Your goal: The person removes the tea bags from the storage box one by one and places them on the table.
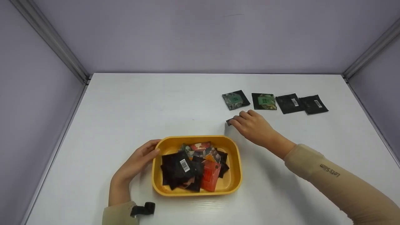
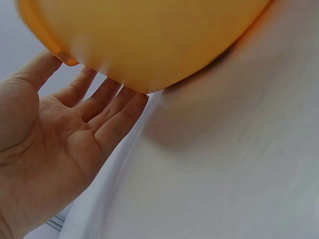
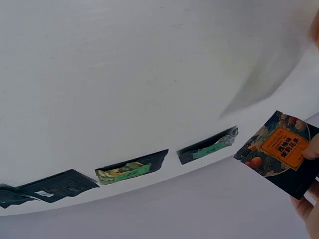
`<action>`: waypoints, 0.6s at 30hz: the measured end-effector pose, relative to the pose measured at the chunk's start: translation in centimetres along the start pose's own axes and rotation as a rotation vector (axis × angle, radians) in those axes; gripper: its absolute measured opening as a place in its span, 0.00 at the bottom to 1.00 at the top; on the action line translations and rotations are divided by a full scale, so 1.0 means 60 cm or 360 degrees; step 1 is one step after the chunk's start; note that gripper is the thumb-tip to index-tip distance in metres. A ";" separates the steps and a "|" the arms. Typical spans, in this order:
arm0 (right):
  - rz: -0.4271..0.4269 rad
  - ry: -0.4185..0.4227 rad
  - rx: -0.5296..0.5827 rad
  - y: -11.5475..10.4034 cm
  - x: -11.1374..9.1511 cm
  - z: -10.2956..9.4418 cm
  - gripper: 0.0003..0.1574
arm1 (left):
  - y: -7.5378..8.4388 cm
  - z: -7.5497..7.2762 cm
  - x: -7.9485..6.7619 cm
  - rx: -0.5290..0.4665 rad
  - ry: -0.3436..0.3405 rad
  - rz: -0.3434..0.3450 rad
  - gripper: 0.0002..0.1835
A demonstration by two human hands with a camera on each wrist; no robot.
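Note:
Between the thumb and fingers of my right hand is a dark square sachet with an orange label and fruit pictures, lifted above the table. In the head view only a small dark corner of it shows. My left hand holds the left side of a yellow plastic tub, thumb at the rim and fingers along the outer wall. In the left wrist view the fingertips meet the tub's wall. Inside the tub lie overlapping sachets: a black one with a barcode, a red one, and several others partly covered.
At the back right of the white table is a row: two green-labelled sachets and two black sachets with barcodes up, their edges meeting. Grey panels border the table at the back and sides.

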State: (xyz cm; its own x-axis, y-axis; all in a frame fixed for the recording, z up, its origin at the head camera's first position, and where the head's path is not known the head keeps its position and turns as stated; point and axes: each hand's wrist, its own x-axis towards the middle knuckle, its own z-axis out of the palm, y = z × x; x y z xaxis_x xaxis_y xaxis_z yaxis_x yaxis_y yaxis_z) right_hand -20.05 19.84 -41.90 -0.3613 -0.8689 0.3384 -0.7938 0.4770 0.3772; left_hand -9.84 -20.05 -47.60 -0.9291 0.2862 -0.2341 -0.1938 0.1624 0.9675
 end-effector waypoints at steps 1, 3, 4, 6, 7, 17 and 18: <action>0.0010 -0.0011 0.0000 0.001 -0.001 0.003 0.12 | 0.000 0.000 0.000 -0.0001 0.0001 0.0002 0.26; 0.0034 -0.0032 -0.0006 0.004 -0.004 0.010 0.12 | -0.001 0.001 0.001 0.0001 -0.0002 0.0006 0.25; 0.0042 -0.0042 -0.0007 0.005 -0.005 0.013 0.12 | -0.001 0.001 0.001 0.0002 -0.0004 0.0011 0.25; 0.0059 -0.0059 -0.0023 0.007 -0.007 0.020 0.12 | -0.001 0.001 0.001 0.0015 -0.0007 0.0019 0.25; 0.0065 -0.0071 -0.0031 0.008 -0.009 0.024 0.12 | -0.001 0.001 0.001 0.0019 -0.0004 0.0021 0.25; 0.0093 -0.0257 -0.0032 0.000 -0.022 0.043 0.18 | -0.001 0.002 0.001 0.0019 0.0016 0.0002 0.25; 0.0098 -0.0285 -0.0026 -0.001 -0.023 0.045 0.20 | -0.001 0.002 0.001 0.0017 0.0017 0.0001 0.25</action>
State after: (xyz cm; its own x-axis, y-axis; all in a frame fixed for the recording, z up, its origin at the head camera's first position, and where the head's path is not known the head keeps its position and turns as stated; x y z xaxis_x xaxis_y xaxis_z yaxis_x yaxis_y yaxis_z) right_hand -20.83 20.66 -44.70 -0.4914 -0.8470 0.2029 -0.7601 0.5308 0.3749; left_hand -9.86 -19.89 -47.69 -0.9325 0.2765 -0.2323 -0.1897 0.1725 0.9666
